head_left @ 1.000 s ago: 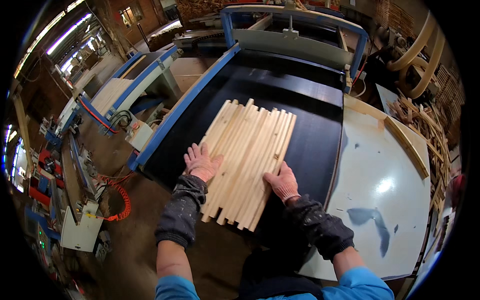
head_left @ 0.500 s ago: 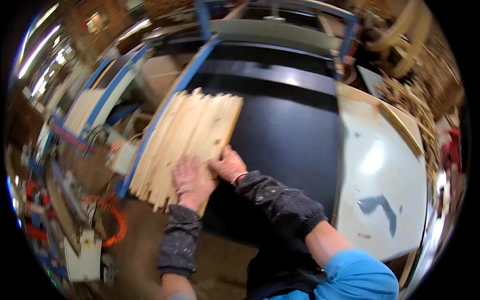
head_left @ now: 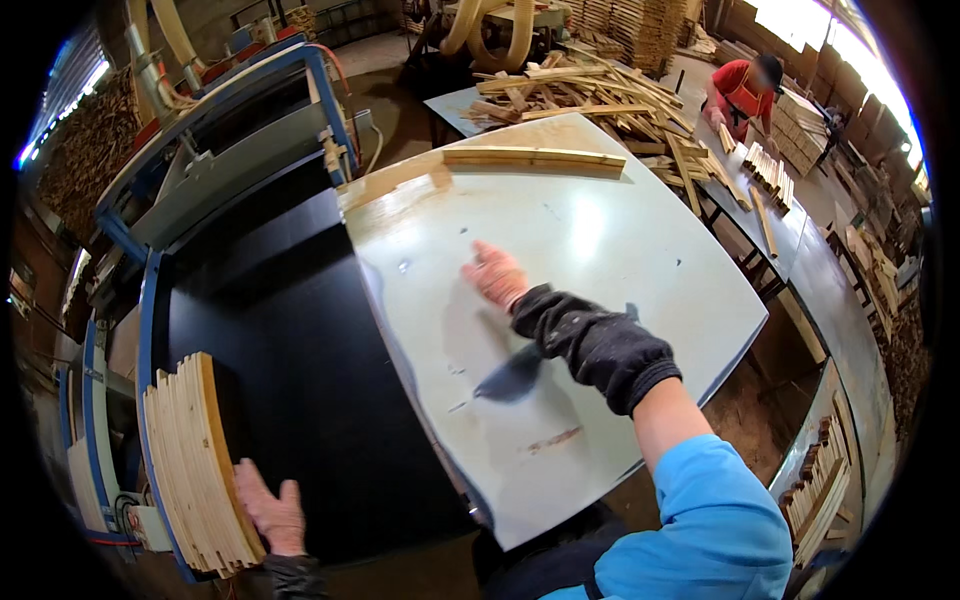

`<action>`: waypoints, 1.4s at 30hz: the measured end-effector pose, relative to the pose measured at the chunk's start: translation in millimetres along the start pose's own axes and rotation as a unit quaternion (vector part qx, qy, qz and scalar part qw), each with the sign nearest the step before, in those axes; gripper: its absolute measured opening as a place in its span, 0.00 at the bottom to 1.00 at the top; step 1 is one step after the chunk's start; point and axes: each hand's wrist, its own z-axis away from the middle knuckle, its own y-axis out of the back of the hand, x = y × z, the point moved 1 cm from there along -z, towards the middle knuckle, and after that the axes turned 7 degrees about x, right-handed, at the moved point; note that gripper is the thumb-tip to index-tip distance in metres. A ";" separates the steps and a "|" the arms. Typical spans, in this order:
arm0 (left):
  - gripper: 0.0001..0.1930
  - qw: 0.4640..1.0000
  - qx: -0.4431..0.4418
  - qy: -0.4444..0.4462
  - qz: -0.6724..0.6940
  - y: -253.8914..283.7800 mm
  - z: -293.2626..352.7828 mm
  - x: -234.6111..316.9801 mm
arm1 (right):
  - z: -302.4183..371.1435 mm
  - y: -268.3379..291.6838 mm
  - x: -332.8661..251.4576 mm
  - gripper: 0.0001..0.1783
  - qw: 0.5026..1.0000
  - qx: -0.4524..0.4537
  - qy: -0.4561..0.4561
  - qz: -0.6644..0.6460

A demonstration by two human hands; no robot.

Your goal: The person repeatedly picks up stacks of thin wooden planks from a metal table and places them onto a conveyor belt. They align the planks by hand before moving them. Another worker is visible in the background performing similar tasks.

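A row of wooden strips [head_left: 190,450] lies side by side against the blue rail at the left of a black conveyor belt [head_left: 290,340]. Beside the edge of the outermost strip is my left hand [head_left: 272,510], fingers stretched and thumb apart, holding nothing; whether it touches the wood I cannot tell. Over the pale metal tabletop [head_left: 640,260] reaches my right hand [head_left: 497,275], slightly blurred, its fingers extended and nothing in it. Farther off, near the tabletop's back edge, rests a single wooden strip [head_left: 535,158].
A blue machine frame [head_left: 318,105] spans the belt's far end. Beyond the tabletop is a heap of loose wooden strips [head_left: 640,105]. At the far right a person in red [head_left: 738,105] works at a long bench [head_left: 815,240] with more strips. Another bundle of strips [head_left: 822,490] lies lower right.
The view has swung right, bringing the tabletop to the middle. My right hand has left the strips and now reaches over the tabletop; my left hand has shifted from their top to beside them.
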 end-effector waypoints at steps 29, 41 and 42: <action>0.28 0.962 0.055 -0.103 0.247 -71.0 106.7 383.3 | -205.2 242.9 198.7 0.07 0.912 0.096 0.240 0.319; 0.16 0.726 0.093 0.309 0.607 -83.8 12.2 343.9 | 187.3 40.0 -50.9 0.39 0.897 -0.298 0.324 0.016; 0.13 0.747 0.062 0.317 0.581 -70.5 10.2 306.7 | 201.9 31.0 -62.9 0.43 0.889 -0.339 0.300 -0.070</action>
